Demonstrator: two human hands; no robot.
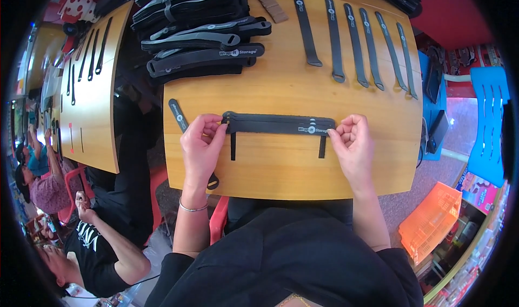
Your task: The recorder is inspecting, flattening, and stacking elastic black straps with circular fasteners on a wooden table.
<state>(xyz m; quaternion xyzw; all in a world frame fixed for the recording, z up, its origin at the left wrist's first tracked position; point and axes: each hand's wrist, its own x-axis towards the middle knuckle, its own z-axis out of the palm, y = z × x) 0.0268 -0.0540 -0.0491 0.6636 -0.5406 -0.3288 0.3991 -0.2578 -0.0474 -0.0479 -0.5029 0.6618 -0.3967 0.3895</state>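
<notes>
A short stack of black storage straps (270, 125) lies crosswise on the table in front of me, with a white print near its right end. My left hand (201, 142) pinches the left end, by the looped tips. At the right end, my right hand (352, 144) has thumb and fingertips closed on the straps. Two narrow black strips, one at the left (233, 147) and one at the right (322, 148), stick out toward me from beneath the stack. Another single strap (178, 115) slants under my left forearm; its looped end shows beyond my wrist.
A tall pile of bundled straps (200, 25) sits at the back left, beside a small brown ridged piece (272, 8). Several single straps (354, 44) are laid out at the back right. An orange crate (431, 220) stands right of the table. A co-worker (102, 242) sits at my left.
</notes>
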